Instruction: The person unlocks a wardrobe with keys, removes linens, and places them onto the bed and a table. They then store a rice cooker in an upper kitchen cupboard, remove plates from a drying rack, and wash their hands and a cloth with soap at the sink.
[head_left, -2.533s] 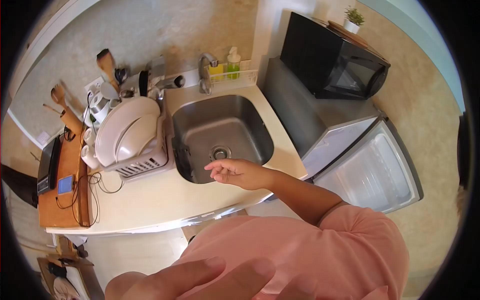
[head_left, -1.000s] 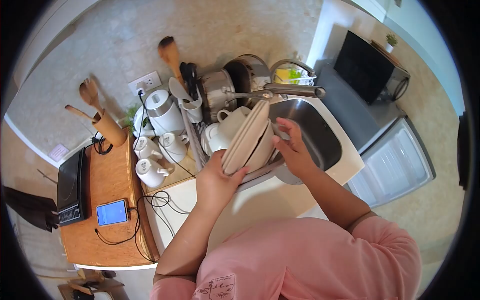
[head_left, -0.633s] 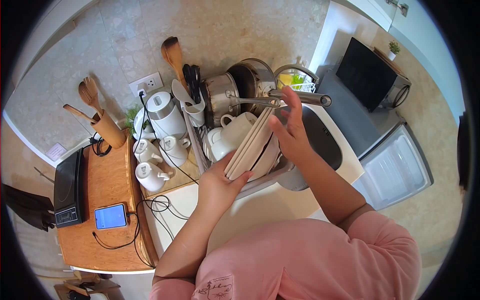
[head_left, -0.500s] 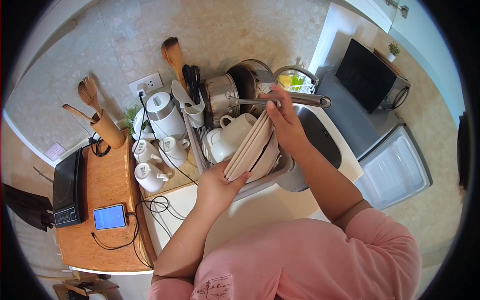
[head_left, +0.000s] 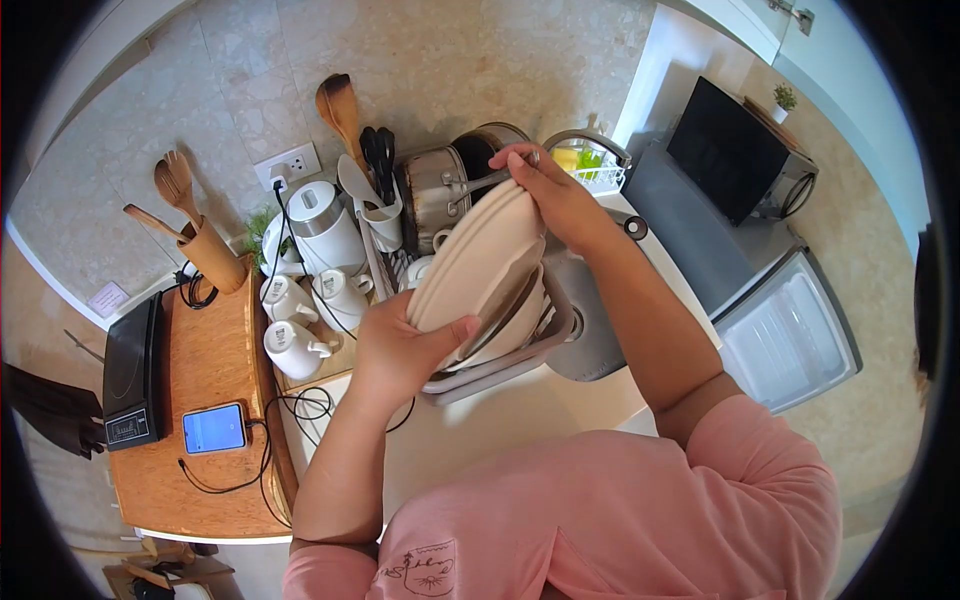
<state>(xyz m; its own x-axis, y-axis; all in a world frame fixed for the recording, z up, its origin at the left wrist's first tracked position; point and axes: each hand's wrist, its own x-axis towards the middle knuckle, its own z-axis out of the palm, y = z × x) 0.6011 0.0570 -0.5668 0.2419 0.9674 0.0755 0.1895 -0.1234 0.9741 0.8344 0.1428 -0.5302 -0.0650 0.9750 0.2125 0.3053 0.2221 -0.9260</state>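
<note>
Both hands grip a tilted stack of cream plates (head_left: 480,255) above the dish rack (head_left: 490,378). My left hand (head_left: 400,345) is closed on the lower left edge, its thumb across the underside of the plates. My right hand (head_left: 555,200) is closed round the upper right edge, near a saucepan handle. Beneath the plates, a bowl (head_left: 510,335) leans in the rack, partly hidden. Behind them in the rack are a steel pot (head_left: 430,190) and a utensil holder (head_left: 381,228).
White mugs (head_left: 295,348) stand upside down left of the rack, by a white kettle (head_left: 328,230). A phone (head_left: 214,429) with a cable lies on the wooden counter (head_left: 215,350) beside a black hob (head_left: 135,370). The sink (head_left: 590,340) is at right, partly behind my right arm.
The plate stack has come up and towards me, turning so its underside shows more. Both hands moved left with it, and more of the bowl in the rack shows.
</note>
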